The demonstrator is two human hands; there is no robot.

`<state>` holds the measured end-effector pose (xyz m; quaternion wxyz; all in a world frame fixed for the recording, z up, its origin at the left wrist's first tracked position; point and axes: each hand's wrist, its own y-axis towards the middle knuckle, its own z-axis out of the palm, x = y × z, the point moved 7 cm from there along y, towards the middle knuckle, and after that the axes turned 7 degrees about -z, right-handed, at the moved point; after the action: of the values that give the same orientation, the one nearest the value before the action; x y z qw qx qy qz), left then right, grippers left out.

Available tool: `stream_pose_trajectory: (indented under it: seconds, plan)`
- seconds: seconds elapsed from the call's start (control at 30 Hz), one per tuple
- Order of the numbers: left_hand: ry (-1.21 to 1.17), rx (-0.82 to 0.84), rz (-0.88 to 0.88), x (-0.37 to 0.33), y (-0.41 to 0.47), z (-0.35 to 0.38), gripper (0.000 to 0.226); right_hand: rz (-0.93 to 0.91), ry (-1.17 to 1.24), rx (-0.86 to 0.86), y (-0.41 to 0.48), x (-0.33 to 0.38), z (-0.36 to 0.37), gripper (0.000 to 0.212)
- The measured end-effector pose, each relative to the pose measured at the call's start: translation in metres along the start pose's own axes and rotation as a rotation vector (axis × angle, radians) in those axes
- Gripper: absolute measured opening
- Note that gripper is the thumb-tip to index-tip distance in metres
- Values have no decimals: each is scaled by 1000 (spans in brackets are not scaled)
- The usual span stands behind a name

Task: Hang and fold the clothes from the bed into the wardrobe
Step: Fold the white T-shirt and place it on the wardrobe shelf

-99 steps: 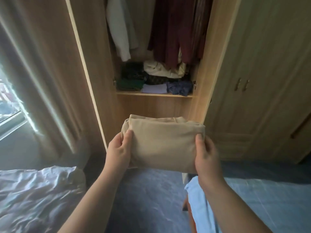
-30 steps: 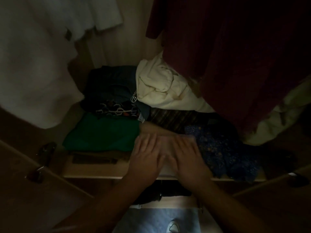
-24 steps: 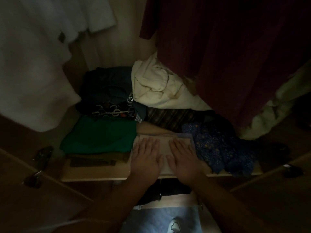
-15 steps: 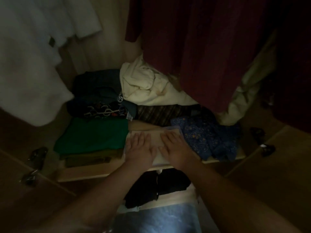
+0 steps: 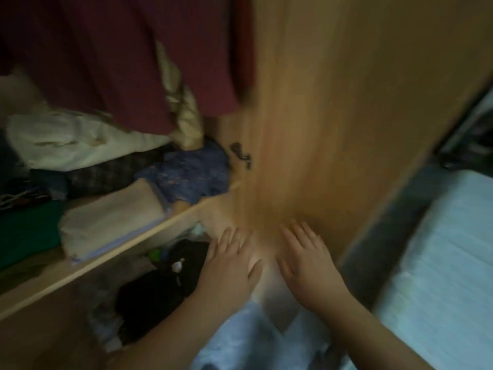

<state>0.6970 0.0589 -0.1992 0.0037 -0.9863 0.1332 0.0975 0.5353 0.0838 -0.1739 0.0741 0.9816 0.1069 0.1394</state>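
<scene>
The folded beige garment [image 5: 112, 222] lies on the wardrobe shelf [image 5: 165, 225], at its front edge, between a green folded piece [image 5: 26, 231] and a blue patterned one [image 5: 192, 174]. My left hand [image 5: 232, 265] and my right hand [image 5: 306, 260] hover flat with fingers spread, below and to the right of the shelf, holding nothing. Both are in front of the wardrobe's wooden side panel [image 5: 320, 129]. The view is blurred by motion.
Dark red hanging clothes [image 5: 120, 57] drape over a cream bundle [image 5: 80, 140] at the back of the shelf. Black items [image 5: 160, 289] fill the compartment below. The bed with a light blue sheet [image 5: 440, 263] lies at the right.
Both hands have lifted off the beige garment and drawn back out of the wardrobe, down and to the right. The garment stays on the shelf. My view has swung right toward the bed.
</scene>
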Motion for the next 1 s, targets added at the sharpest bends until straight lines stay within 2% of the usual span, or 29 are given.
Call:
stream_pose_trajectory:
  seconds: [0.27,0.53,0.7,0.87,1.0]
  plan:
    - [11,218,408,-271,-115,83,69,610,-91,2,-312,-164,-63,66]
    - [23,286,772,-492,-238,125,69,1027,-94,-107,-569,-229,-124,67]
    - [32,336,897,-572,-271,146,69,1174,-42,-193,-651,-260,-132,65]
    - [58,374,957,-630,-270,177,69,1202,8,-190,-673,-304,-126,65]
    - [25,408,950,-688,-245,211,70,1206,0,-160,-682,-367,-127,65]
